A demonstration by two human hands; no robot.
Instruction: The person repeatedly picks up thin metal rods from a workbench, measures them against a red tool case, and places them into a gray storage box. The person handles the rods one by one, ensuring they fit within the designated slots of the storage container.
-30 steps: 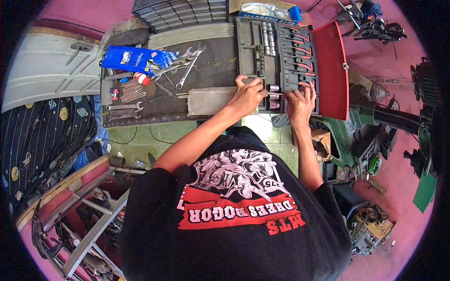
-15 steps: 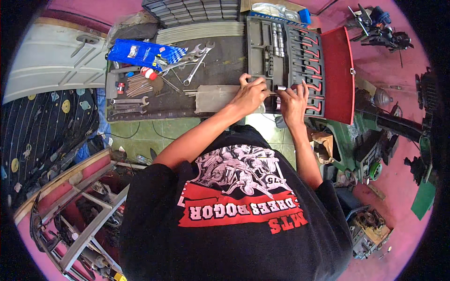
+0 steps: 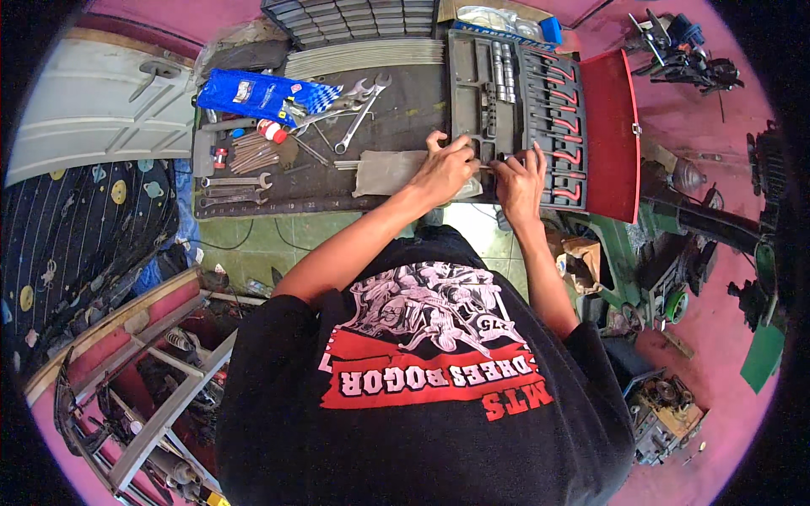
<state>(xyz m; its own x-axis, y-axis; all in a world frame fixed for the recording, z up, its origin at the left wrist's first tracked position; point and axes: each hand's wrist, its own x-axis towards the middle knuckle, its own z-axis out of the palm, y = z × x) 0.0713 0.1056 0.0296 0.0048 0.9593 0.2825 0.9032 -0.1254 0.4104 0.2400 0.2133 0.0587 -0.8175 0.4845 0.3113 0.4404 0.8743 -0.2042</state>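
An open tool case (image 3: 472,67) with a grey tray and a red lid (image 3: 609,126) lies on a dark mat (image 3: 405,101). Its slots hold sockets and several red-handled tools. My left hand (image 3: 443,169) and my right hand (image 3: 521,181) meet over the case's near edge. Between their fingertips sits a thin metal bar (image 3: 489,164), pinched by both hands. Under my left hand lies a grey-brown cloth (image 3: 384,173). What the bar joins to is hidden by my fingers.
Loose spanners (image 3: 359,105) and a blue packet (image 3: 253,93) lie on the mat's left part, with more spanners (image 3: 232,181) near its front edge. A white panel (image 3: 93,118) is at far left, machine parts (image 3: 683,51) at right, and a metal frame (image 3: 160,396) below left.
My hands have drawn together from apart on the case's edge, and now both pinch the thin bar. The view has shifted a little, so the mat sits lower.
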